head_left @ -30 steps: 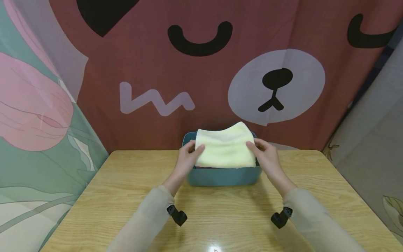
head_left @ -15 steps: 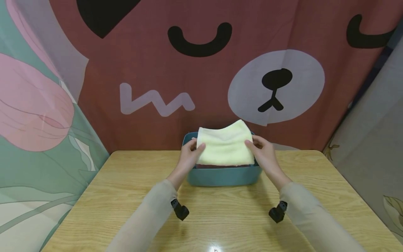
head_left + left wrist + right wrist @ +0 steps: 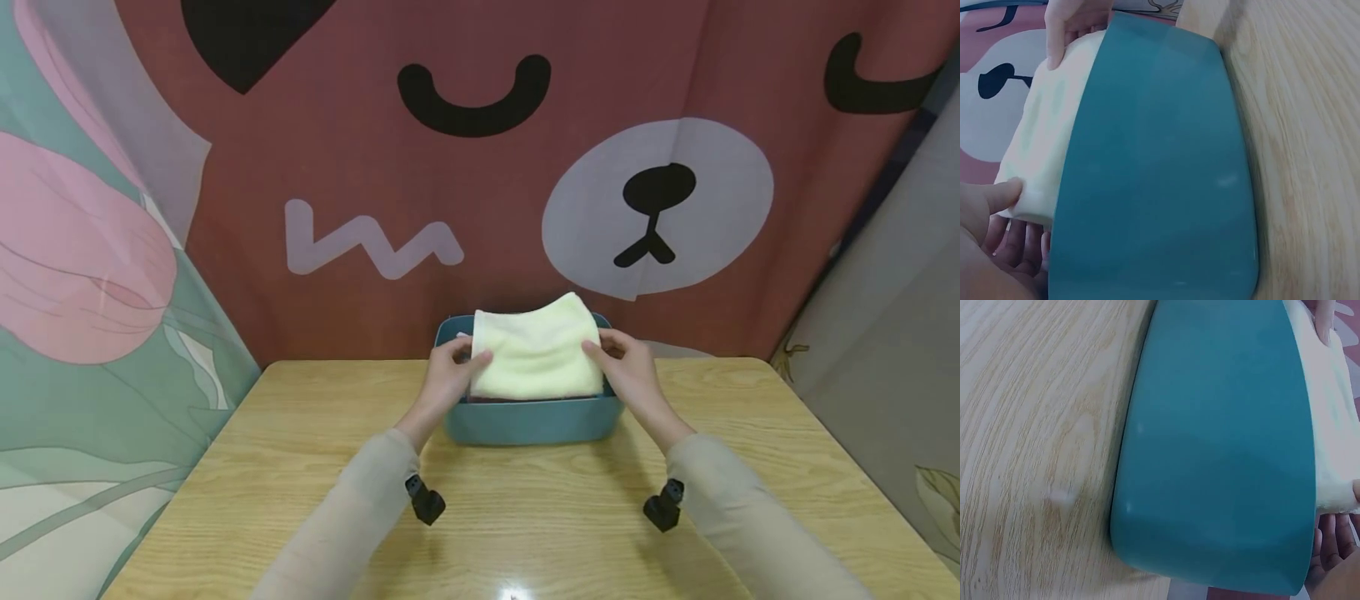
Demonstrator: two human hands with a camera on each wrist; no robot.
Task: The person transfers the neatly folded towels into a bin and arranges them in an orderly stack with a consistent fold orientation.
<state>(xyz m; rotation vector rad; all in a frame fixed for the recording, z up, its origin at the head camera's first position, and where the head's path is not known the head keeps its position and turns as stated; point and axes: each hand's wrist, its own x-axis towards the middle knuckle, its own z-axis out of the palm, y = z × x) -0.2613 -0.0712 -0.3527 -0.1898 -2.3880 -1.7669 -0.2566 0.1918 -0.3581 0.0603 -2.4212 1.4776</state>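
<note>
A pale yellow folded towel [image 3: 536,354] lies across the mouth of a teal bin [image 3: 534,423] at the back of the table. My left hand [image 3: 448,375] pinches its left edge, thumb on top and fingers beneath. At the opposite edge my right hand [image 3: 630,367] grips it the same way. In the left wrist view the towel [image 3: 1047,125] sags slightly between both thumbs, behind the bin's wall [image 3: 1154,162]. The right wrist view shows the bin's wall [image 3: 1216,444] covering most of the towel [image 3: 1332,425]. A dark reddish strip shows under the towel's front edge, inside the bin.
The bin stands on a light wooden table [image 3: 540,517], close to its back edge. Behind hangs a reddish-brown curtain [image 3: 360,317] with a bear print. A green floral curtain [image 3: 97,392] hangs at the left, a pale one [image 3: 892,333] at the right.
The towel rose slightly and shifted back, baring a dark reddish strip at the bin's front, then came down again a little. Both hands kept hold of it and moved slightly closer together.
</note>
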